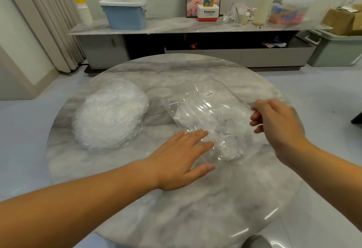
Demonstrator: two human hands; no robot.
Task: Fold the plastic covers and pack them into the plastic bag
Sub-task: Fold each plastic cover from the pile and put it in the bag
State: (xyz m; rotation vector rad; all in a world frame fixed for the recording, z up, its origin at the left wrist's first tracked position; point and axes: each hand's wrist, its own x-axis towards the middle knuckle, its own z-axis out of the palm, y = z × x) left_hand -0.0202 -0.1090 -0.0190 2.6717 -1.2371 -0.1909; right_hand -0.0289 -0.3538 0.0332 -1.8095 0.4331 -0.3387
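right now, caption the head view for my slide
Left hand flat on the clear plastic bag, right hand pinching its edge, a pile of plastic covers beside it on the marble table.

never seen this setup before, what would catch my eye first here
The clear crinkled plastic bag lies centre-right on the round grey marble table, the right hand pinching its right edge while the left hand rests flat on it. A round heap of filmy white plastic covers sits to its left.
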